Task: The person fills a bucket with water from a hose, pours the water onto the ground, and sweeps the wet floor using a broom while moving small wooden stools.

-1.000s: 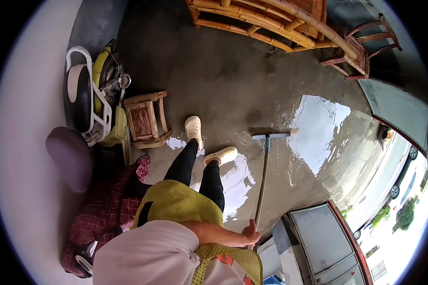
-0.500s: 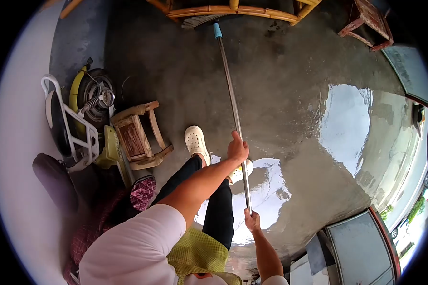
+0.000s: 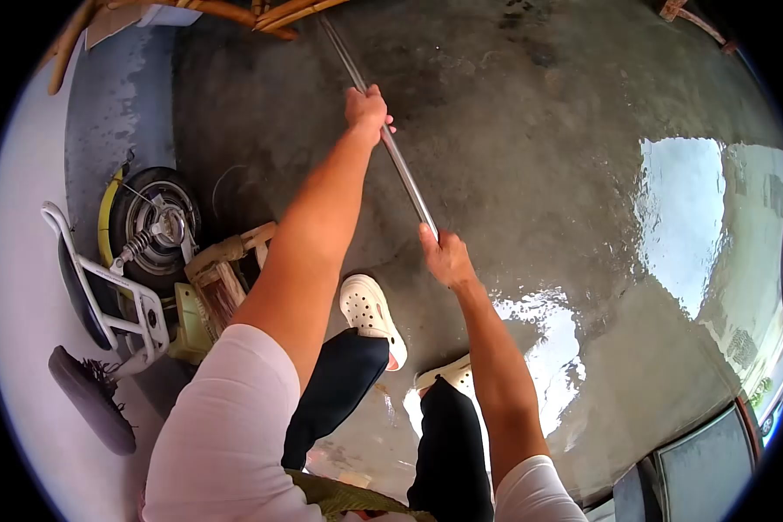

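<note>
A long metal pole (image 3: pixel 406 181), the handle of a broom, slants up and left across the wet floor (image 3: pixel 531 200). My left hand (image 3: pixel 366 113) is wrapped round it at its upper part. Lower down, my right hand (image 3: pixel 448 258) is closed about the near end, thumb along the pole. The far end passes beneath bamboo furniture (image 3: pixel 274 19) at the top edge, and the broom head is out of sight. Below my hands are my feet in cream clogs (image 3: pixel 367 306).
On the left, a scooter's wheel (image 3: pixel 155 222) and white rack (image 3: pixel 135 304) stand by the wall. A small wooden chair (image 3: pixel 220 283) leans close to my left arm. Wet patches (image 3: pixel 683 222) reflect light at right. A grey panel (image 3: pixel 705 457) is at lower right.
Both hands and the pole have moved forward, away from my body, and the pole now tilts further left. The blue-socketed broom head has left the view. My feet and viewpoint have shifted.
</note>
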The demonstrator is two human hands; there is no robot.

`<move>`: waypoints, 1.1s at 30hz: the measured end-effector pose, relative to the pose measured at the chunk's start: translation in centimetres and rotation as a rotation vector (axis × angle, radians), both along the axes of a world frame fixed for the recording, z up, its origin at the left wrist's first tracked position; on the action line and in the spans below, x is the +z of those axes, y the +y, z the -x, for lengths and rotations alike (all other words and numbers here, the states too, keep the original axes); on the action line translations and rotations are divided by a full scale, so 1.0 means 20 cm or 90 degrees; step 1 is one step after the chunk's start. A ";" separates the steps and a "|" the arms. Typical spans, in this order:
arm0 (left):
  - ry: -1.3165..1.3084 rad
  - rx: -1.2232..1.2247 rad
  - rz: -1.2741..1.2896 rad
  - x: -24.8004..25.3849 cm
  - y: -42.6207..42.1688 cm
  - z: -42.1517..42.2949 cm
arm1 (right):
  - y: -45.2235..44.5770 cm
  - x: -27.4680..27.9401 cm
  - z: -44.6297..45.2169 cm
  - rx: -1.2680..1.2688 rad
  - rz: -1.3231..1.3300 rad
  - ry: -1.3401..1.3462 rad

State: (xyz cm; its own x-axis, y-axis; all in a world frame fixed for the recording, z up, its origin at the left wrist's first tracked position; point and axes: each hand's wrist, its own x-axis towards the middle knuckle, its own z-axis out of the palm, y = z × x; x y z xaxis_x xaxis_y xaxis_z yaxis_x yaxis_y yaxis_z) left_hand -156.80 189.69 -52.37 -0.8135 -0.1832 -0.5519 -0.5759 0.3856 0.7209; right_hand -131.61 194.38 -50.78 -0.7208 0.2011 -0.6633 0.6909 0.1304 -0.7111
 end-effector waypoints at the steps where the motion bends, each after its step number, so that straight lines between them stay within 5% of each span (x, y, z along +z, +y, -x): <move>1: -0.035 0.018 0.001 0.03 0.00 0.04 | 0.03 0.04 0.02 0.000 0.005 0.003; 4: -0.008 0.011 -0.013 0.01 0.08 -0.13 | 0.16 0.14 -0.11 0.029 0.015 -0.099; 7: 0.033 -0.032 -0.055 0.01 0.21 -0.98 | 0.25 0.31 -0.89 -0.046 0.023 -0.153; 9: -0.209 -0.144 -0.232 0.33 0.20 -1.66 | 0.22 0.55 -1.66 -0.150 0.121 -0.231; 11: -0.377 -0.230 -0.384 0.56 0.17 -2.21 | 0.13 0.88 -2.27 -0.214 0.052 -0.258; 12: -0.472 -0.240 -0.373 0.70 0.18 -2.33 | 0.14 1.01 -2.49 -0.102 -0.015 -0.227; 13: -0.522 -0.166 -0.396 0.73 0.22 -2.41 | 0.10 1.06 -2.54 -0.173 -0.087 -0.182; 17: -0.388 -0.169 -0.340 0.37 0.22 -1.99 | 0.12 0.62 -2.06 -0.230 0.070 -0.238; 22: 0.002 -0.014 -0.274 -0.07 0.20 -0.63 | 0.13 0.06 -0.48 -0.105 0.034 -0.132; 26: -0.020 -0.227 -0.177 -0.06 0.18 0.02 | 0.20 -0.07 0.50 -0.110 -0.010 0.021; 29: -0.177 -0.270 -0.094 -0.06 0.21 0.19 | 0.23 -0.06 0.50 -0.143 0.017 -0.007; 33: -0.078 -0.268 -0.148 -0.10 0.24 -0.48 | 0.15 -0.12 -0.09 -0.185 0.091 -0.003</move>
